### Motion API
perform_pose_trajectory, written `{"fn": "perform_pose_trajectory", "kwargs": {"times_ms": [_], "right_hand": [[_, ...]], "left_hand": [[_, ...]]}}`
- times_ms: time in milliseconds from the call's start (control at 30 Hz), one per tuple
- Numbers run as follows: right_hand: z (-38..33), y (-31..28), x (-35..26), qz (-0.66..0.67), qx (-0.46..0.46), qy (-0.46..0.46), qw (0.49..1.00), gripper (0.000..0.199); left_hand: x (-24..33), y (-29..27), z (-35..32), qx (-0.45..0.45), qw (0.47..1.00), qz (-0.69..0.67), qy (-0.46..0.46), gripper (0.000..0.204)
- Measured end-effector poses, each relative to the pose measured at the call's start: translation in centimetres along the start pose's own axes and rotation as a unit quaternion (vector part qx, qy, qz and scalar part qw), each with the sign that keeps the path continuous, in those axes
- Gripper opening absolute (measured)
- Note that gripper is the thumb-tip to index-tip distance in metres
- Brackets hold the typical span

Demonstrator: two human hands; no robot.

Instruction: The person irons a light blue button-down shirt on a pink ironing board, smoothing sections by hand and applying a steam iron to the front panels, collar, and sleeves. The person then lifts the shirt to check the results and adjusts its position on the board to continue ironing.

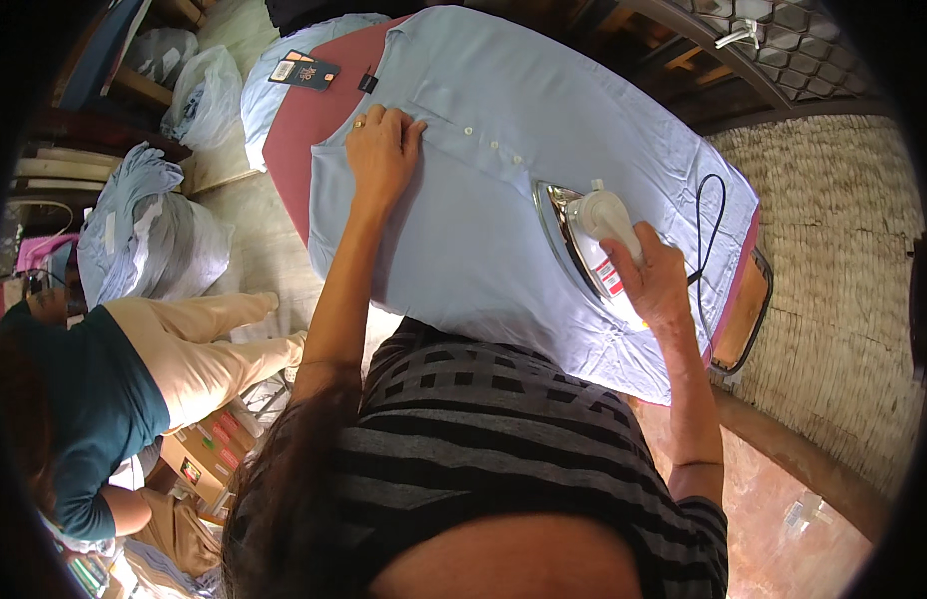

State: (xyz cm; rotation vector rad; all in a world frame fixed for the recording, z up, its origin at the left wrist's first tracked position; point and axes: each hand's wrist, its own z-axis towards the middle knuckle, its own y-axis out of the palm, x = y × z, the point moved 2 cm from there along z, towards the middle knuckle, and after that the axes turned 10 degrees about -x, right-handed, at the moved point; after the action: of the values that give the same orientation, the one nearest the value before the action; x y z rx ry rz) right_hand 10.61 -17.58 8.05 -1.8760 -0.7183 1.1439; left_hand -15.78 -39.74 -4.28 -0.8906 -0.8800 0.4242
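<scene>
A pale blue, thin woven cotton shirt point(483, 230) with a row of small white buttons is spread smooth over a long, rounded ironing board padded in dull red cloth point(289, 140); the board's wooden end with a dark metal rim is seen at 4 o'clock of the shirt. The left hand point(381, 150) is laid flat and fully spread on the shirt near the collar, at 10 o'clock of the iron, with nothing clasped; a ring is worn on one finger. The right hand point(655, 285) is closed around the white plastic handle of a wedge-shaped iron with a shiny chrome body point(583, 235), which is set on the shirt just below the button row, its nose aimed toward 11 o'clock. A thin black cord point(710, 225) is looped across the cloth at 3 o'clock of the iron. A dark card tag point(304, 70) is lying at the collar end, at 11 o'clock. Open cloth is left between the two hands and toward the hem at 6 o'clock. A coarse woven straw mat point(833, 260) is seen at 3 o'clock, and a heap of folded pale blue garments point(149, 235) at 9 o'clock, beside a seated person in a teal top point(94, 399).
</scene>
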Motion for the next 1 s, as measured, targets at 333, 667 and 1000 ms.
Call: {"fn": "perform_pose_trajectory", "kwargs": {"times_ms": [333, 667, 1000], "right_hand": [[0.8, 1.5, -3.0, 0.105, -0.010, 0.028, 0.994, 0.039], [0.0, 3.3, -4.9, 0.119, -0.017, 0.074, 0.990, 0.037], [-0.2, 4.0, -4.1, 0.208, -0.006, 0.089, 0.974, 0.031]], "left_hand": [[-1.0, -0.4, 0.8, 0.020, 0.995, -0.068, 0.065, 0.020], [-0.7, -1.3, 1.3, 0.009, 0.999, -0.030, 0.042, 0.023], [-1.8, -0.1, 2.1, 0.010, 0.995, -0.088, 0.052, 0.020]]}}
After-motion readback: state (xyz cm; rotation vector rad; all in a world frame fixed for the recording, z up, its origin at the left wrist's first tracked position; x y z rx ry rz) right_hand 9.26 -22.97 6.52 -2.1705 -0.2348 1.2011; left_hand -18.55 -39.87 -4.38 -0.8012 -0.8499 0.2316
